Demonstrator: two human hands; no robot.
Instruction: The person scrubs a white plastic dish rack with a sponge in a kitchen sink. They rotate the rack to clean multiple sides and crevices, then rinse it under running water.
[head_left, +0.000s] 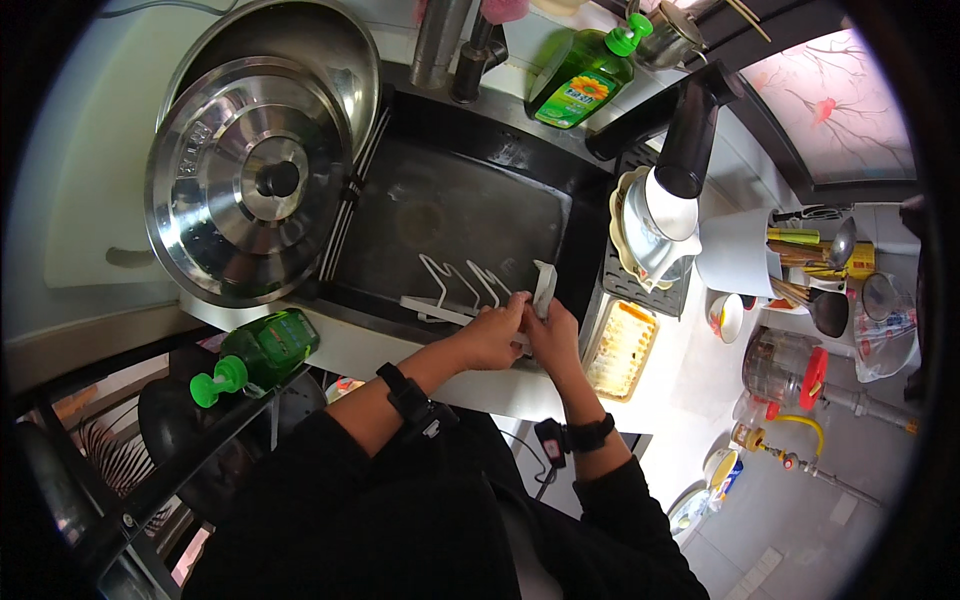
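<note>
Over the front edge of a dark rectangular sink (480, 202), both hands hold a white rack with zigzag wire prongs (442, 304). My left hand (491, 334) grips the rack near its right end, fingers bent around it. Close beside it, my right hand (553, 334) is closed on the same rack, at an upright white end piece (545, 289). The rack's prongs point up and away from me, over the basin. Part of the rack is hidden behind my fingers.
A steel lid (247, 225) and large steel bowl (337, 52) stand left of the sink. Green pump bottles stand behind it (581, 82) and at front left (270, 349). Stacked bowls (637, 232), a shallow tray (621, 349) and a white utensil holder (735, 251) are at right.
</note>
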